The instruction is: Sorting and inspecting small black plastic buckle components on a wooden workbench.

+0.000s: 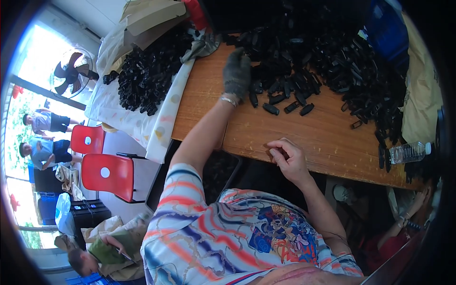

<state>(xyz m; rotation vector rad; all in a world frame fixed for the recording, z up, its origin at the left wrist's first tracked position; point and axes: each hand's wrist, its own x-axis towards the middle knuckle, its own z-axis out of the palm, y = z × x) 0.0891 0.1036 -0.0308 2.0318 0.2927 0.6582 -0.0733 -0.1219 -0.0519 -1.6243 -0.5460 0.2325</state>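
My left hand, in a grey glove, reaches across the wooden table to the near left border of a large heap of small black plastic parts. Its fingers point away from me and are smeared together, so whether they grip a part does not show. My bare right hand rests at the table's front edge, its fingers loosely bent and a gap between thumb and forefinger. Nothing shows in it. Several loose oblong black parts lie between the heap and my right hand.
Another pile of black parts lies on a pale patterned cloth at the left. A clear plastic bottle lies at the right edge, near another person's hand. Red chairs and a fan stand left.
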